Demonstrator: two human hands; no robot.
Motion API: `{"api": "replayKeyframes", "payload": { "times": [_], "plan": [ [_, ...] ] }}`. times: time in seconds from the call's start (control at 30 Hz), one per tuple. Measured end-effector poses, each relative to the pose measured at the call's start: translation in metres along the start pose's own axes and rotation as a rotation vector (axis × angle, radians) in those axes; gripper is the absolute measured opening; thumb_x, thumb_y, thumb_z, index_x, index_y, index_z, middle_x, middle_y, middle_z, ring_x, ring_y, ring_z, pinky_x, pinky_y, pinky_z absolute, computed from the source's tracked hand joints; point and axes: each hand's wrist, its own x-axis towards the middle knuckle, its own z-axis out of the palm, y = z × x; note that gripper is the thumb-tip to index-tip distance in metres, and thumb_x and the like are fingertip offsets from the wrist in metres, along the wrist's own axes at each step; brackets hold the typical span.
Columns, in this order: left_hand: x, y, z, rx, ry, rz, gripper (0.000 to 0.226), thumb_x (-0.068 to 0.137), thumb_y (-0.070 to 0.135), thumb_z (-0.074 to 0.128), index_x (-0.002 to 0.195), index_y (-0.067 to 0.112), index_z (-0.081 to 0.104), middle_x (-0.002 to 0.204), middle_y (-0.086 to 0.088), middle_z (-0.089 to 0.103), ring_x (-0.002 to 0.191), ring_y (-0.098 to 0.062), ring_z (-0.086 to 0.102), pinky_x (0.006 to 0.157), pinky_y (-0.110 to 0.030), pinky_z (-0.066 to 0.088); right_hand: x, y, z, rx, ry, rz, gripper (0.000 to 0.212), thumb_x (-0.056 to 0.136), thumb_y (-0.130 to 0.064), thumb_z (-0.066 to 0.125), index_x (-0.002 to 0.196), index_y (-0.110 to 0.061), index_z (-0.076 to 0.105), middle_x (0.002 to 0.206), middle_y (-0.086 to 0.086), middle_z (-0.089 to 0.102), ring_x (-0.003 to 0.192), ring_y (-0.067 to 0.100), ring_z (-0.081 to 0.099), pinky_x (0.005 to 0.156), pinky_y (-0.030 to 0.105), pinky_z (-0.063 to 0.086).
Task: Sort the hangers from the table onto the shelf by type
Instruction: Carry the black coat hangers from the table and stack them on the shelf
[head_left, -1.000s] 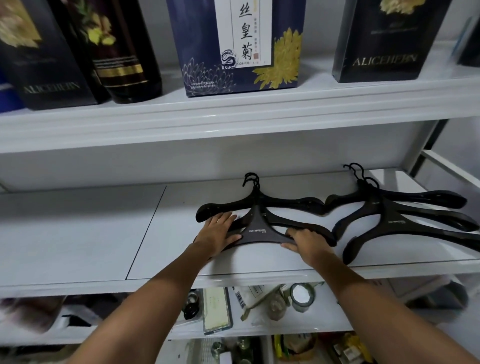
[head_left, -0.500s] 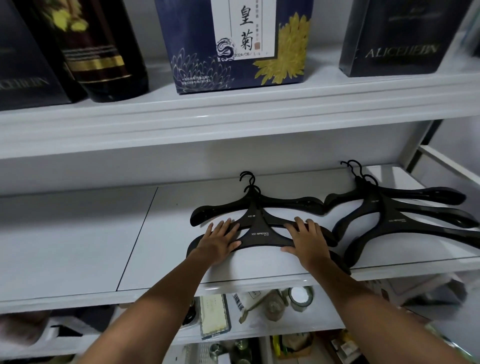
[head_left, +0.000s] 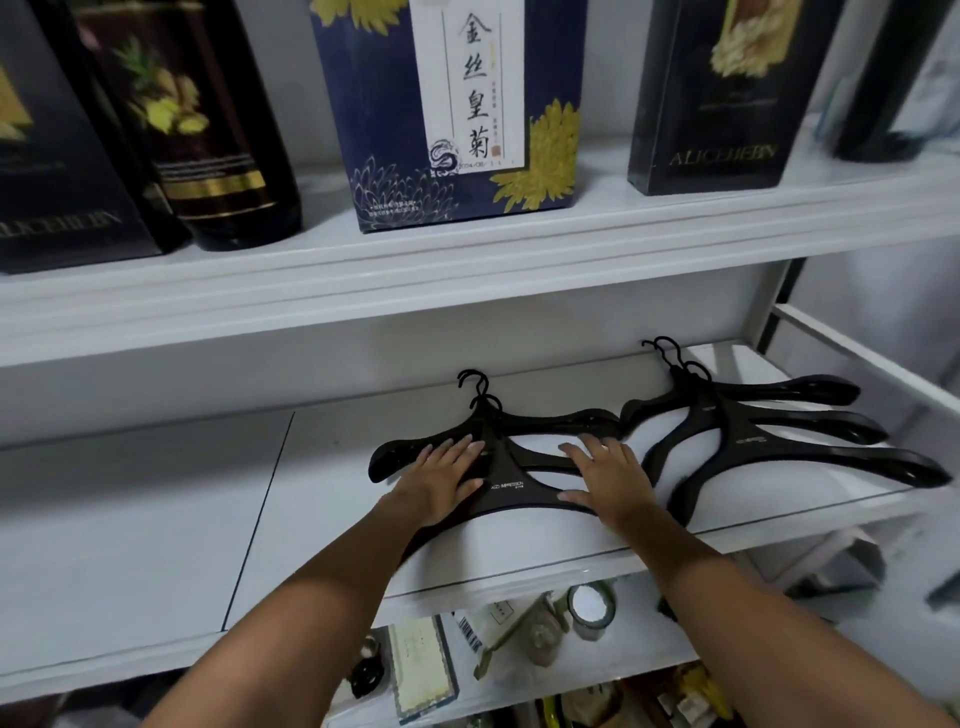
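Two stacks of wide black hangers lie flat on the middle white shelf (head_left: 156, 519). The centre stack (head_left: 511, 486) holds two or three hangers with hooks pointing to the back wall. My left hand (head_left: 441, 480) rests flat on its left arm, fingers spread. My right hand (head_left: 610, 480) presses flat on its right arm. The second stack (head_left: 753, 436), three hangers fanned out, sits to the right, untouched.
The upper shelf carries a dark blue flowered box (head_left: 457, 114), black boxes (head_left: 722, 98) and a dark bottle (head_left: 208, 130). The lower shelf holds a tape roll (head_left: 592, 608) and small clutter. A white side frame (head_left: 857, 358) bounds the shelf on the right.
Both hands slid forward onto the centre stack, pushing its front hanger deeper onto the shelf. The fingers went from curled at the hanger's edge to lying flat on its arms.
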Motion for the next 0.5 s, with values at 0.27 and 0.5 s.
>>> {"api": "replayKeyframes", "payload": {
  "times": [0.27, 0.5],
  "plan": [
    [0.022, 0.048, -0.085, -0.069, 0.059, 0.164, 0.061, 0.098, 0.043, 0.039, 0.150, 0.024, 0.015, 0.158, -0.002, 0.019, 0.145, -0.023, 0.019, 0.119, -0.037, 0.017, -0.014, 0.012, -0.077, 0.164, 0.181, 0.211, 0.059, 0.097, -0.045, 0.043, 0.148, -0.019, 0.028, 0.147, 0.007, 0.037, 0.132, 0.028, 0.034, 0.110, 0.035, 0.024],
    [0.022, 0.118, -0.128, -0.047, 0.145, 0.374, 0.066, 0.096, 0.041, 0.045, 0.151, 0.019, 0.016, 0.158, -0.002, 0.020, 0.144, -0.020, 0.023, 0.118, -0.029, 0.019, -0.063, 0.036, -0.136, 0.019, 0.286, 0.375, 0.054, 0.096, -0.039, 0.044, 0.145, -0.021, 0.032, 0.148, 0.006, 0.038, 0.136, 0.025, 0.033, 0.114, 0.037, 0.019]
  ]
}}
